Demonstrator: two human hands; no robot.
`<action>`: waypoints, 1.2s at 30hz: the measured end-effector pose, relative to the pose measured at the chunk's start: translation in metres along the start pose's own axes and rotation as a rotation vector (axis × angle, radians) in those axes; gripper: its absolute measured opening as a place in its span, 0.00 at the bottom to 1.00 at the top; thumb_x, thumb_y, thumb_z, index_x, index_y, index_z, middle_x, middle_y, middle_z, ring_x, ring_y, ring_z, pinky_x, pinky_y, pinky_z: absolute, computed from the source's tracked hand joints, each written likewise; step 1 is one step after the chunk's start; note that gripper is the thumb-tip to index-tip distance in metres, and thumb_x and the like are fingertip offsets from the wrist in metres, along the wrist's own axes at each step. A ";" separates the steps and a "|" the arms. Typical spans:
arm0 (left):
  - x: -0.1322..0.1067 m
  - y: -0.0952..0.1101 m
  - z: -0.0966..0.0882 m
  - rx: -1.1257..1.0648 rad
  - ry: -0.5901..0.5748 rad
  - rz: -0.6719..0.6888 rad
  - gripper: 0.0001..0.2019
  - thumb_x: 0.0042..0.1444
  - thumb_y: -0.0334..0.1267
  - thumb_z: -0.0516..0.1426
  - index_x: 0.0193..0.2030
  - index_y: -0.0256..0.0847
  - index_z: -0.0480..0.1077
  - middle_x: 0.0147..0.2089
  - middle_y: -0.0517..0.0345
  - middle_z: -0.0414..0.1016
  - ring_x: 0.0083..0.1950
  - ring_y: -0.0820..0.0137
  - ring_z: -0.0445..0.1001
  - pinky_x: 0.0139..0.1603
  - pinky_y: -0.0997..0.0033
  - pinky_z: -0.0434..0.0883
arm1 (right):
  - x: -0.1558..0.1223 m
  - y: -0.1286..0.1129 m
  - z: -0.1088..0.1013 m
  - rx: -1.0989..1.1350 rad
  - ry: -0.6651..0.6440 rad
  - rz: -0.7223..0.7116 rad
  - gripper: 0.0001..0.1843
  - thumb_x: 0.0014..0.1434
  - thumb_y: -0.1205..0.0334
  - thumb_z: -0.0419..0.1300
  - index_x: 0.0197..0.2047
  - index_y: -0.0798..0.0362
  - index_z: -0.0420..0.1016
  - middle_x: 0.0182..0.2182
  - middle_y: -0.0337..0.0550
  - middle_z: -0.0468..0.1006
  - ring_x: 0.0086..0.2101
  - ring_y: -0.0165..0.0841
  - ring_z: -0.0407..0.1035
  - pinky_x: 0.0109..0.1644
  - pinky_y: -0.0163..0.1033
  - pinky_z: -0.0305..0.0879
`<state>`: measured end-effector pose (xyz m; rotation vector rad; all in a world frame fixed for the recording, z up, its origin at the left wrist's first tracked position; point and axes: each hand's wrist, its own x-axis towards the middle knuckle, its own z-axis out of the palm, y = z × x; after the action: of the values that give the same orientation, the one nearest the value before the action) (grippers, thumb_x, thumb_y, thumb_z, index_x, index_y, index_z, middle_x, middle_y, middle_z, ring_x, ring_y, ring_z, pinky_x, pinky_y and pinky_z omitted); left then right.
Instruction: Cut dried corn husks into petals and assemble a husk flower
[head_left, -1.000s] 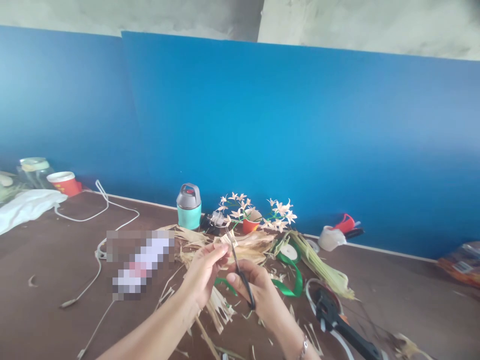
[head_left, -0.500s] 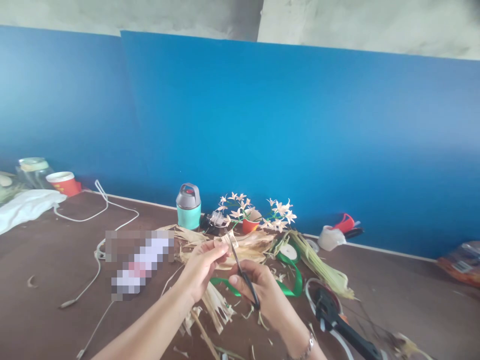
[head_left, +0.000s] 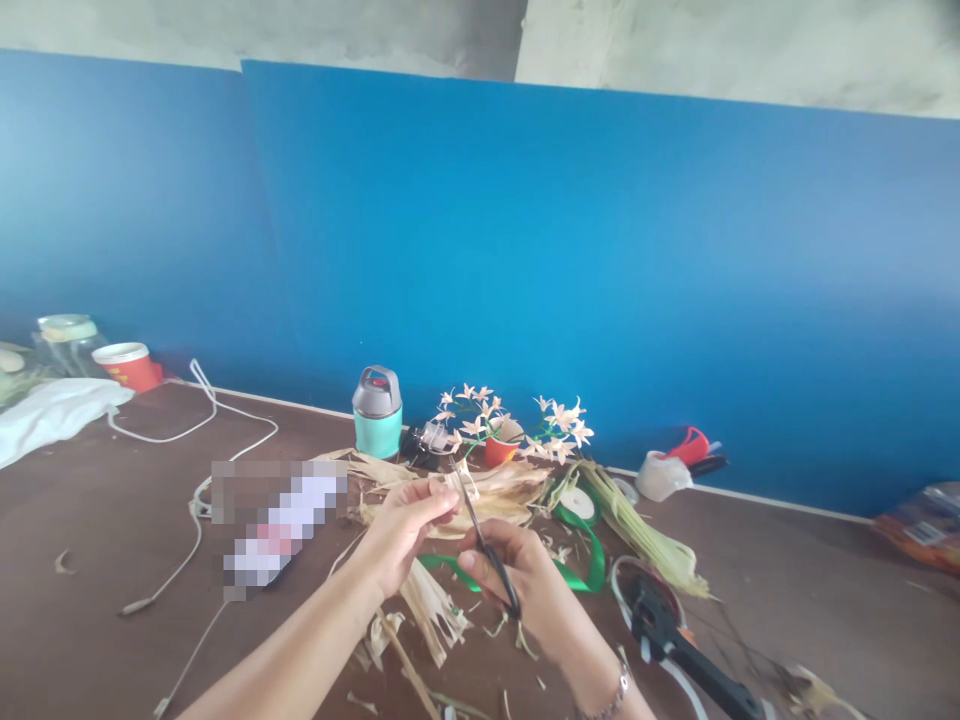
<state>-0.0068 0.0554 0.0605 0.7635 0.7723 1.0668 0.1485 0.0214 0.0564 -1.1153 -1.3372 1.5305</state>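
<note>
My left hand [head_left: 401, 535] pinches a small pale piece of dried husk [head_left: 459, 478] between thumb and fingers, raised above the brown table [head_left: 112, 520]. My right hand [head_left: 525, 585] is closed round the black handles of small scissors [head_left: 487, 545], whose blades point up and touch the husk piece. Below both hands lies a heap of dried husk strips [head_left: 480, 495] and cut scraps [head_left: 435, 610].
A green ribbon [head_left: 585, 560] with its spool [head_left: 577, 503], a teal flask [head_left: 377, 412], a small pot of husk flowers [head_left: 502, 430], a black glue gun [head_left: 675, 640], white cables [head_left: 195, 430], a red cup [head_left: 129, 365] and a jar [head_left: 67, 340] stand about. Blue boards back the table.
Both hands have sunk slightly and shifted a little, and the scissors' blades have worked at the husk piece; more scraps lie beneath. Everything else is unmoved.
</note>
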 end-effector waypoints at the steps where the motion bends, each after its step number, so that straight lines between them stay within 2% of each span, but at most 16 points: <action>1: 0.001 0.000 -0.001 0.014 0.001 0.014 0.09 0.42 0.38 0.65 0.21 0.37 0.69 0.24 0.61 0.71 0.27 0.74 0.67 0.31 0.73 0.68 | 0.000 0.000 0.000 -0.003 -0.006 0.005 0.20 0.41 0.50 0.70 0.29 0.57 0.71 0.14 0.29 0.62 0.16 0.20 0.51 0.18 0.27 0.45; 5: 0.002 0.001 -0.003 0.087 -0.014 0.068 0.10 0.42 0.36 0.64 0.19 0.37 0.69 0.22 0.62 0.71 0.27 0.75 0.67 0.33 0.75 0.64 | 0.001 0.001 -0.001 0.014 -0.009 0.043 0.21 0.40 0.49 0.70 0.30 0.56 0.71 0.15 0.29 0.62 0.15 0.21 0.52 0.17 0.27 0.46; 14: 0.003 0.010 -0.005 0.200 -0.077 0.080 0.09 0.42 0.37 0.64 0.19 0.37 0.69 0.21 0.61 0.70 0.26 0.74 0.66 0.32 0.74 0.60 | -0.002 -0.004 0.000 0.007 0.012 0.067 0.21 0.38 0.50 0.71 0.28 0.57 0.71 0.14 0.29 0.61 0.15 0.20 0.51 0.17 0.28 0.46; 24: 0.004 0.015 -0.011 0.313 -0.134 0.047 0.07 0.40 0.35 0.63 0.18 0.38 0.71 0.22 0.60 0.72 0.28 0.72 0.67 0.35 0.73 0.60 | 0.001 0.001 -0.005 -0.021 -0.036 0.073 0.20 0.40 0.51 0.70 0.30 0.56 0.72 0.13 0.27 0.58 0.15 0.20 0.47 0.17 0.28 0.46; 30: 0.003 0.019 -0.013 0.336 -0.169 0.006 0.05 0.41 0.34 0.62 0.19 0.38 0.72 0.24 0.59 0.73 0.30 0.71 0.69 0.38 0.72 0.62 | -0.002 -0.002 -0.008 -0.077 -0.044 0.081 0.18 0.40 0.53 0.70 0.29 0.56 0.73 0.16 0.30 0.62 0.17 0.21 0.51 0.18 0.28 0.47; 36: 0.004 0.018 -0.013 0.352 -0.186 -0.007 0.04 0.41 0.33 0.62 0.20 0.39 0.71 0.23 0.60 0.71 0.30 0.70 0.70 0.37 0.72 0.64 | -0.004 -0.009 -0.013 -0.182 -0.046 0.097 0.17 0.42 0.51 0.68 0.26 0.55 0.72 0.13 0.30 0.61 0.16 0.22 0.53 0.18 0.29 0.49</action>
<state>-0.0247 0.0664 0.0683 1.1412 0.8111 0.8482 0.1623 0.0220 0.0656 -1.2816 -1.4964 1.5352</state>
